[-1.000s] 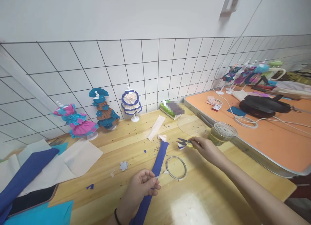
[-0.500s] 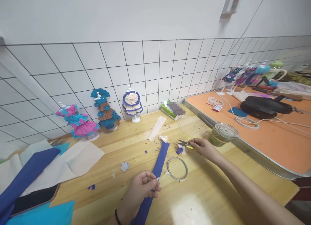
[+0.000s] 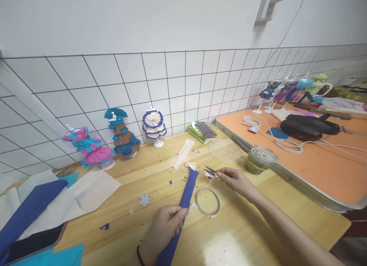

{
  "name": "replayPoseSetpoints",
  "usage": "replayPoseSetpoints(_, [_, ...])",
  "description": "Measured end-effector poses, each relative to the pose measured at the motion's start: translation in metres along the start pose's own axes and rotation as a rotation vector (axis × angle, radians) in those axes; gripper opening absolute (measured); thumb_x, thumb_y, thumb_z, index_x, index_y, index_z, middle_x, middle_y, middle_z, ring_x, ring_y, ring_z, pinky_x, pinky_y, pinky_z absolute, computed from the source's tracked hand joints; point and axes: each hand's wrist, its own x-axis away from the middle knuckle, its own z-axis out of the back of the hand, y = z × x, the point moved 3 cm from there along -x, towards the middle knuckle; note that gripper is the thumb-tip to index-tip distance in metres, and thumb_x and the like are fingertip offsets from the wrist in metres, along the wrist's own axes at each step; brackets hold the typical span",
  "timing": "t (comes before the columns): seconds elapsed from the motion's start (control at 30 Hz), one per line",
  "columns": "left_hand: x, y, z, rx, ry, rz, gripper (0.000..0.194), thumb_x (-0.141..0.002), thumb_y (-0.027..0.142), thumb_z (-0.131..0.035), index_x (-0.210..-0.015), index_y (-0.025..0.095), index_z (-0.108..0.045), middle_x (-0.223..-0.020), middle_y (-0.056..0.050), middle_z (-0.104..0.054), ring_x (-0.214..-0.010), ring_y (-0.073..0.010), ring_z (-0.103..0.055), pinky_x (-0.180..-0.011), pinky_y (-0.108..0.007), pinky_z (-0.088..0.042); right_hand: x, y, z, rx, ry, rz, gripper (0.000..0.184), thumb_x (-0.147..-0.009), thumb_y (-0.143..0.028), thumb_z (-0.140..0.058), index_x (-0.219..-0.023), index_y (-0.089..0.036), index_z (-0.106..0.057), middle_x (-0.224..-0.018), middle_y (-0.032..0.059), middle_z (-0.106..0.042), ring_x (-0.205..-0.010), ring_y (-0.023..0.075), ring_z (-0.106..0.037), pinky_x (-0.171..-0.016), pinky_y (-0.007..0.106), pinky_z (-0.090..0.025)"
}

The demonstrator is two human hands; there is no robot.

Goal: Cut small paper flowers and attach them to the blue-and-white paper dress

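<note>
My left hand [image 3: 164, 224] pinches a long dark blue paper strip [image 3: 187, 191] near its lower end; the strip runs up the wooden table [image 3: 243, 235] to a small white scrap. My right hand [image 3: 233, 178] is closed on small yellow-handled scissors [image 3: 211, 171], whose dark blades point left over a small white and blue paper scrap. A thin ring of tape [image 3: 208, 201] lies flat between the two hands. A small white paper flower [image 3: 145, 200] lies left of the strip.
Three paper-dress figures [image 3: 124, 133] stand against the tiled wall. Sheets of blue, white and cyan paper [image 3: 43, 204] cover the left. A clear round lid [image 3: 225, 151], a plastic cup [image 3: 260, 160] and an orange table [image 3: 321, 162] with cables and a black bag lie right.
My right hand with the scissors has slid a little left and nearer the strip's top. My left hand has stayed on the strip.
</note>
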Motion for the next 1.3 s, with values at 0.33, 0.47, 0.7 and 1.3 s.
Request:
replayPoseSetpoints(0.33, [-0.007,0.020,-0.001,0.075,0.063,-0.111,0.027,-0.067,0.035,-0.064,-0.084,0.014,-0.061,-0.062,0.000,-0.056,-0.054,-0.0118,-0.052,-0.050,-0.022,-0.039,-0.001,-0.022,-0.026,-0.141,-0.060,0.059,0.039,-0.077,-0.049,-0.049,-0.087,-0.014,-0.063,-0.070,0.0023,-0.061,-0.058,0.0136,-0.051,-0.052,0.023,-0.039])
replayPoseSetpoints(0.47, [-0.010,0.016,-0.010,0.400,0.004,0.020,0.044,-0.064,0.034,-0.069,-0.098,0.013,-0.051,-0.071,-0.004,-0.061,-0.057,-0.0132,-0.057,-0.049,-0.023,-0.043,0.019,-0.034,-0.041,-0.246,-0.167,0.122,0.036,-0.078,-0.047,-0.050,-0.089,-0.014,-0.062,-0.081,0.0054,-0.064,-0.074,0.0193,-0.057,-0.067,0.028,-0.043])
replayPoseSetpoints(0.7, [-0.002,0.022,-0.024,0.614,-0.045,0.095,0.051,-0.061,0.022,-0.074,-0.103,0.014,-0.046,-0.079,-0.005,-0.063,-0.071,-0.0155,-0.062,-0.059,-0.025,-0.048,0.057,-0.019,-0.054,-0.210,-0.191,0.084,0.029,-0.082,-0.040,-0.049,-0.092,-0.017,-0.062,-0.087,0.0066,-0.065,-0.081,0.0218,-0.058,-0.071,0.030,-0.044])
replayPoseSetpoints(1.3, [-0.007,0.013,-0.037,0.435,-0.143,-0.009,0.064,-0.064,0.020,-0.071,-0.116,0.011,-0.035,-0.065,-0.001,-0.062,-0.061,-0.0159,-0.061,-0.052,-0.026,-0.048,0.075,0.001,-0.057,-0.533,-0.284,-0.193,0.040,-0.068,-0.050,-0.063,-0.080,-0.012,-0.062,-0.059,-0.0019,-0.053,-0.045,0.0066,-0.037,-0.043,0.019,-0.027])
